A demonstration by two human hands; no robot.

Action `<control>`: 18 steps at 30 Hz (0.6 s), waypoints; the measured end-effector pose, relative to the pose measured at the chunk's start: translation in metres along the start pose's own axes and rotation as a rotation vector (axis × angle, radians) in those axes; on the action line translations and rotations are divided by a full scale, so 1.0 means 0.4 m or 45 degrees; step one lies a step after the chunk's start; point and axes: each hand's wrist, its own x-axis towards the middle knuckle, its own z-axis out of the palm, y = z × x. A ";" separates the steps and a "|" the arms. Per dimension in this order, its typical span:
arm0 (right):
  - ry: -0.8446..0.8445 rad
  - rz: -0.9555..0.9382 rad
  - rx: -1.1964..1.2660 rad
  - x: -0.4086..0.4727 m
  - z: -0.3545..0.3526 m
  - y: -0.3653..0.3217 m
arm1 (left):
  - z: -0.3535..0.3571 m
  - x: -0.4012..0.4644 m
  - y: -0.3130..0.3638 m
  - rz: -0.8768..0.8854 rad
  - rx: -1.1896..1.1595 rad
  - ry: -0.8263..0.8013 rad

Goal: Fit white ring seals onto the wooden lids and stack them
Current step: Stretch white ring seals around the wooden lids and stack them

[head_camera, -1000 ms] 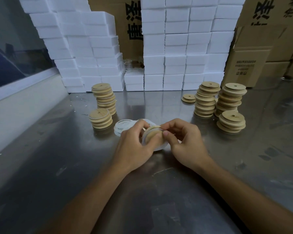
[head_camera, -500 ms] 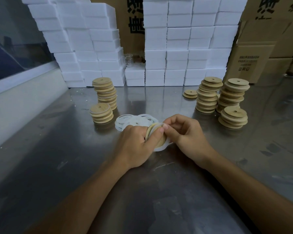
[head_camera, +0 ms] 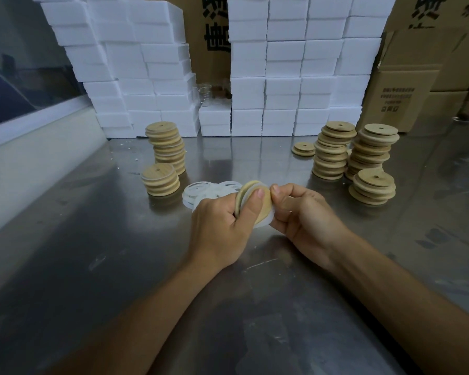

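While the lid stands on edge just below the centre of the frame, tilted with its broad face turned toward our right, we hold it between both hands above the counter. A white seal hangs partly round its lower right rim, not yet seated all the way as far as we can judge. Our left hand grips the lid from the left, thumb pressed flat across the face and the other fingers curled behind it. Our right hand meets it from the right, fingers bunched and pinching at the seal and the lid's edge. So the unseated stretch lies on the right hand's side, and that hand looks better placed to work the seal round while the left one steadies.

Just beyond the lid, loose seals lie in a heap on the counter. Further out, lid stacks stand left of centre and at mid right. White boxes wall the top of the frame.
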 end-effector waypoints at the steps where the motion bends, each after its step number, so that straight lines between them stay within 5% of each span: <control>1: -0.008 0.002 -0.014 0.002 0.000 0.001 | -0.001 0.001 0.002 -0.006 -0.004 0.013; 9: 0.000 -0.002 -0.109 -0.010 0.012 0.000 | 0.000 0.002 0.003 0.041 0.048 0.027; 13: 0.163 -0.409 -0.409 -0.012 0.014 -0.003 | 0.001 0.000 -0.006 -0.111 -0.096 -0.147; 18: 0.035 -0.829 -0.850 -0.018 0.016 0.003 | -0.004 -0.002 -0.003 -0.356 -0.247 -0.401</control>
